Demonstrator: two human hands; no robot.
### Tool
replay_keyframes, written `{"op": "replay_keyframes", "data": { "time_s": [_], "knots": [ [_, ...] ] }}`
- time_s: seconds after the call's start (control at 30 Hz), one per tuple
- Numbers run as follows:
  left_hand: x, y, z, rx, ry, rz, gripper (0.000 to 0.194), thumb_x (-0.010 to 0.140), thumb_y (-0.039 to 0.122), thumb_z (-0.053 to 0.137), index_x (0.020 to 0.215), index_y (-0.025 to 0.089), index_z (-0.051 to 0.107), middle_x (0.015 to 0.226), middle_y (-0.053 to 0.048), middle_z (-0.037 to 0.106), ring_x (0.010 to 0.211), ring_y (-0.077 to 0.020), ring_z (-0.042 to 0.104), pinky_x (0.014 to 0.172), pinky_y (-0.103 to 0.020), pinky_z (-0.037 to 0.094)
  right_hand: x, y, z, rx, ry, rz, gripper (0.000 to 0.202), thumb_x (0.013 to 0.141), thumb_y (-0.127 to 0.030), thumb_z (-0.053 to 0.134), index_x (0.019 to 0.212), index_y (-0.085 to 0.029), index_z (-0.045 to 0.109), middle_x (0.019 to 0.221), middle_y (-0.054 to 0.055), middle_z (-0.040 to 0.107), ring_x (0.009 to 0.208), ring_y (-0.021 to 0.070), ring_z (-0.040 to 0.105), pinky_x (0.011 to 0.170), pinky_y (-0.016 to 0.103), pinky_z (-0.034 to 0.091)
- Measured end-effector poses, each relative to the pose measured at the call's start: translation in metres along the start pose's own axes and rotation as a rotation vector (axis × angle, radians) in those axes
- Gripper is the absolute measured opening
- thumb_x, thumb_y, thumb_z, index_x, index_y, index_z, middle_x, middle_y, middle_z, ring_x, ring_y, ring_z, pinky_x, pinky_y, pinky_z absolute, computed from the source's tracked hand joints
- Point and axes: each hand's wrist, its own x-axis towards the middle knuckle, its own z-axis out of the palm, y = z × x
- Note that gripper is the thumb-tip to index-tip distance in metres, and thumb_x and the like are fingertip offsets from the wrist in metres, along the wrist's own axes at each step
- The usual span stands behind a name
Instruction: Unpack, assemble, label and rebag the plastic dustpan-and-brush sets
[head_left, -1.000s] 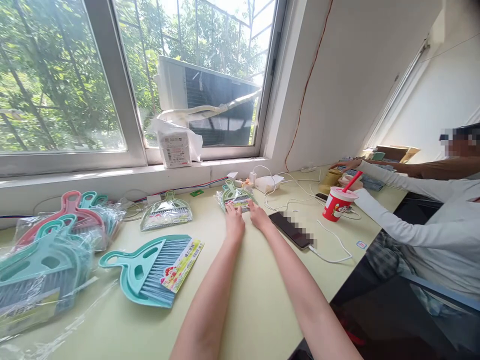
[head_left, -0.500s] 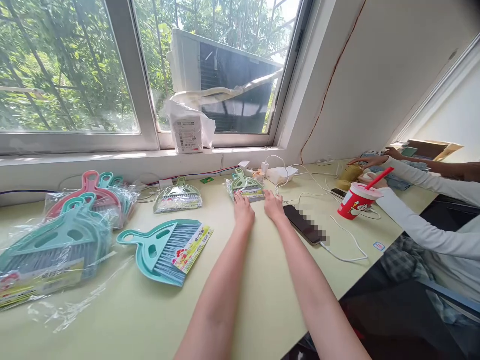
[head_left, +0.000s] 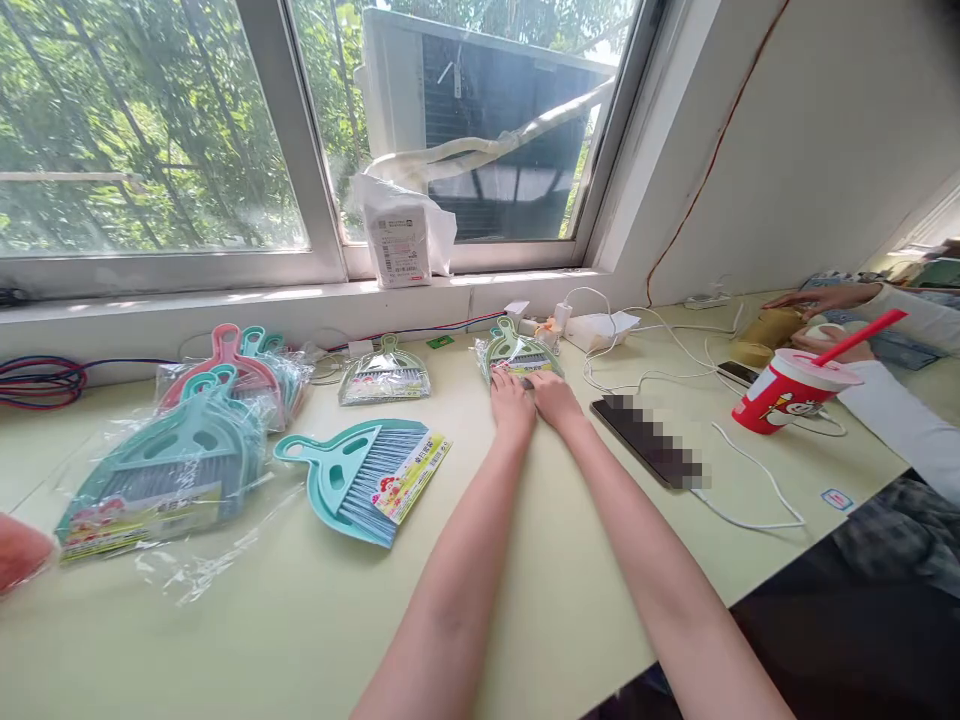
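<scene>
At the far side of the table lies a green dustpan and brush set [head_left: 517, 340] in a clear bag. My left hand [head_left: 514, 402] closes on its near edge, fingers over the label. Just beside it, my right hand [head_left: 556, 397] is closed at the same edge, its fingers turned toward the left. The fingertips of both hands are partly hidden. Left of my arms lies an unwrapped teal dustpan [head_left: 330, 475] with its grey-bristled brush [head_left: 382, 475] and a printed card [head_left: 411, 480]. Another bagged green set [head_left: 386, 375] lies farther back.
Bagged teal sets [head_left: 176, 450] and a pink one [head_left: 225, 365] pile up at left. A phone [head_left: 645, 445] with a white cable [head_left: 757, 522] lies right of my arms. Beyond stand a red cup [head_left: 784, 395] and a co-worker's hands [head_left: 832, 300]. A wrapped box [head_left: 403, 248] sits on the sill.
My hands have drawn closer together at the near edge of the bagged set. The view has shifted left, and a reddish object now shows at the left edge.
</scene>
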Motion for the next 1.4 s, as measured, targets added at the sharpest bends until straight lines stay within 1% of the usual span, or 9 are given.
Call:
{"op": "replay_keyframes", "data": {
  "time_s": [0.2,0.37,0.53,0.67,0.9,1.03,1.17,1.27,1.4],
  "knots": [
    [0.003,0.002,-0.005,-0.050,0.160,0.145,0.055,0.090,0.010,0.036,0.144,0.003,0.039,0.151,-0.022,0.039,0.142,-0.0309,0.034,0.117,-0.044,0.030,-0.001,0.001,0.002,0.064,0.027,0.071,0.034,0.092,-0.009,0.042,0.117,-0.012,0.065,0.115,0.015,0.068,0.108,0.0255,0.059,0.091,0.033,0.042],
    [0.007,0.000,-0.001,-0.046,-0.009,0.244,0.039,0.091,0.011,0.037,0.125,0.005,0.055,0.124,-0.020,0.058,0.119,-0.0273,0.052,0.102,-0.038,0.043,0.000,0.003,0.003,0.075,0.011,0.083,0.032,0.096,-0.012,0.039,0.117,-0.013,0.063,0.118,0.014,0.067,0.107,0.0234,0.060,0.088,0.030,0.044],
    [0.005,-0.001,0.001,-0.033,0.000,0.220,0.035,0.092,0.012,0.035,0.118,0.008,0.058,0.123,-0.020,0.057,0.116,-0.0274,0.052,0.096,-0.039,0.045,-0.002,0.001,0.001,0.079,-0.010,0.113,0.034,0.097,-0.014,0.037,0.120,-0.015,0.062,0.124,0.013,0.065,0.104,0.0220,0.063,0.081,0.028,0.045],
    [0.005,-0.001,0.000,-0.022,-0.025,0.221,0.040,0.092,0.011,0.034,0.124,0.006,0.057,0.129,-0.021,0.054,0.120,-0.0286,0.050,0.096,-0.040,0.045,-0.003,-0.001,0.000,0.066,-0.006,0.085,0.034,0.095,-0.013,0.039,0.121,-0.015,0.062,0.125,0.015,0.065,0.106,0.0228,0.062,0.089,0.031,0.042],
    [0.000,-0.004,0.000,0.024,0.031,0.246,0.039,0.093,0.014,0.038,0.125,0.004,0.058,0.122,-0.021,0.059,0.115,-0.0286,0.056,0.095,-0.039,0.047,-0.007,-0.009,-0.006,0.008,0.176,0.066,0.036,0.093,-0.013,0.037,0.113,-0.021,0.066,0.125,0.014,0.066,0.111,0.0270,0.061,0.109,0.049,0.025],
    [-0.003,-0.002,-0.003,0.044,0.199,0.228,0.043,0.092,0.014,0.043,0.134,0.010,0.051,0.136,-0.021,0.053,0.125,-0.0297,0.052,0.100,-0.042,0.046,-0.018,-0.019,-0.012,-0.024,0.316,0.124,0.043,0.093,-0.012,0.033,0.117,-0.026,0.066,0.129,0.013,0.065,0.113,0.0271,0.061,0.110,0.048,0.025],
    [-0.022,0.001,-0.017,0.016,0.360,0.365,0.037,0.096,0.015,0.038,0.130,0.018,0.053,0.137,-0.015,0.053,0.122,-0.0250,0.054,0.099,-0.040,0.047,-0.042,-0.041,-0.016,0.045,0.464,0.344,0.047,0.093,-0.014,0.027,0.113,-0.029,0.067,0.117,0.014,0.070,0.106,0.0312,0.064,0.098,0.051,0.034],
    [-0.046,-0.005,-0.035,-0.027,0.377,0.333,0.032,0.094,0.014,0.044,0.124,0.018,0.055,0.133,-0.015,0.055,0.119,-0.0245,0.055,0.097,-0.039,0.048,-0.063,-0.064,-0.023,0.122,0.540,0.427,0.049,0.091,-0.012,0.024,0.108,-0.029,0.067,0.111,0.014,0.072,0.099,0.0310,0.066,0.091,0.051,0.037],
    [-0.092,-0.022,-0.064,-0.047,0.292,0.293,0.029,0.094,0.015,0.044,0.121,0.020,0.055,0.133,-0.013,0.055,0.118,-0.0239,0.054,0.096,-0.039,0.047,-0.086,-0.094,-0.038,0.126,0.344,0.355,0.043,0.090,-0.009,0.027,0.101,-0.023,0.066,0.106,0.014,0.072,0.100,0.0267,0.065,0.093,0.044,0.037]
  ]
}}
